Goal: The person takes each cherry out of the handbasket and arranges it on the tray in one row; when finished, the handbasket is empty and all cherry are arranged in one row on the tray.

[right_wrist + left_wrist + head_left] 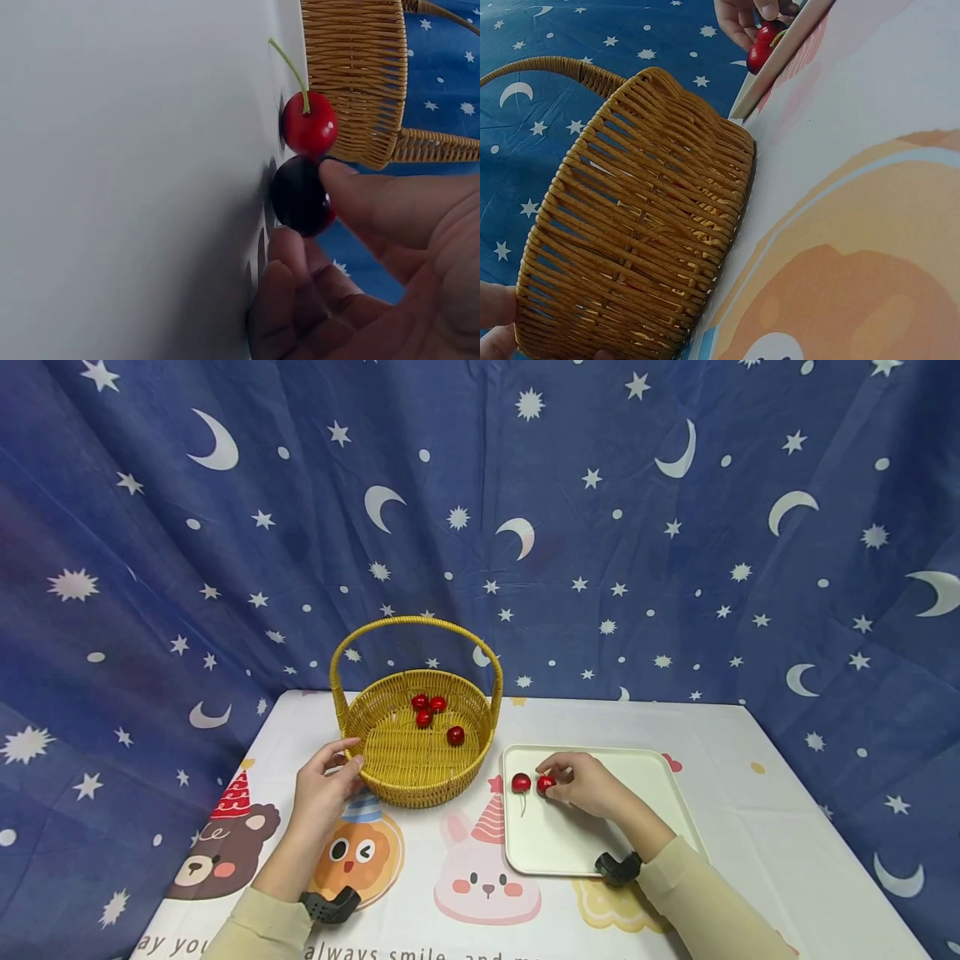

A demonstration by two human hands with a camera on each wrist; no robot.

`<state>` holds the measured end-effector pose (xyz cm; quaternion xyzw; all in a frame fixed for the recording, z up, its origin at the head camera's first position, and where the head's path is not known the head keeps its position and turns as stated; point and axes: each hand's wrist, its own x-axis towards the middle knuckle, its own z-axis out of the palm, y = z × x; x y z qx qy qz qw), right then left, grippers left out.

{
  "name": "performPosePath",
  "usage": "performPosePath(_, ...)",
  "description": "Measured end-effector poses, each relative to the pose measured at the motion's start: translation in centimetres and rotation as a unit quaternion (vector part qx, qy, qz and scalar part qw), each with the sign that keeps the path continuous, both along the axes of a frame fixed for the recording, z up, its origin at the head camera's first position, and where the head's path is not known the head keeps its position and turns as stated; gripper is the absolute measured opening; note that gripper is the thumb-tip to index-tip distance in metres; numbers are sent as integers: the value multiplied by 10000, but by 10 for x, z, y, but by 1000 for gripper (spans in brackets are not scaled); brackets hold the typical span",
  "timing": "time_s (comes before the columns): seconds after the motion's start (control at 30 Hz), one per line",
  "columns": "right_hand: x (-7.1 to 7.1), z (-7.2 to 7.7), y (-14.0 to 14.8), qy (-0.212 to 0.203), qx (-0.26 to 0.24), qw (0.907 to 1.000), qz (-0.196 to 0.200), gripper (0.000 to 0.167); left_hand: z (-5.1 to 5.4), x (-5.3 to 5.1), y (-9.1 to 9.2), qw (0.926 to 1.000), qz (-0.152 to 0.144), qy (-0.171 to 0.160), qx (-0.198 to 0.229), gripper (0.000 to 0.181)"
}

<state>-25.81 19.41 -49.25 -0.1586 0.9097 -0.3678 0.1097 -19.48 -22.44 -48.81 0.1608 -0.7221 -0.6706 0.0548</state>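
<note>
A yellow wicker basket (420,795) with a tall arched handle stands at the back left of the table, several red cherries (424,718) inside it. At its left rim, my left hand (324,781) holds the edge between thumb and fingers; the left wrist view shows the fingertips (496,306) on the rim. Over the white tray (592,852), my right hand (585,783) pinches a dark red cherry (301,196) between thumb and fingers, low against the tray surface. Beside it lies another cherry (521,783) with a green stem (291,67).
A white tablecloth (720,793) with printed cartoon animals covers the table. Behind it hangs a blue curtain (585,635) with moons and stars. The tray stands to the right of the basket, with a narrow gap between them.
</note>
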Motion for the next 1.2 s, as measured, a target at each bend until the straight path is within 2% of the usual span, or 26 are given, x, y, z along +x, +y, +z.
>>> performPosePath(0.13, -3, 8, 3, 117, 6, 9999, -121, 33, 0, -1, 0, 10000, -18, 16, 44, 44)
performPosePath(0.3, -2, 29, 1, 330, -223, 9991, -144, 39, 2, 1, 0, 10000, -25, 23, -3, 43)
performPosePath(0.43, 5, 47, -17, 459, -537, 9975, 95, 39, 3, 3, 0, 10000, -30, 5, -27, 43)
performPosePath(0.57, 11, 60, -46, 530, -804, 9941, 502, 41, 3, 4, 0, 10000, -33, -12, -34, 43)
performPosePath(0.7, 8, 65, -75, 602, -1013, 9893, 861, 43, 2, 3, 0, 10000, -22, -6, 9, 42)
performPosePath(1.0, -20, 62, -136, 745, -1067, 9849, 1139, 46, 1, -1, 0, 10000, -4, 0, 93, 43)
performPosePath(1.2, -43, 55, -166, 996, -439, 9851, 1331, 45, 0, 0, 0, 10000, -15, -17, 90, 43)
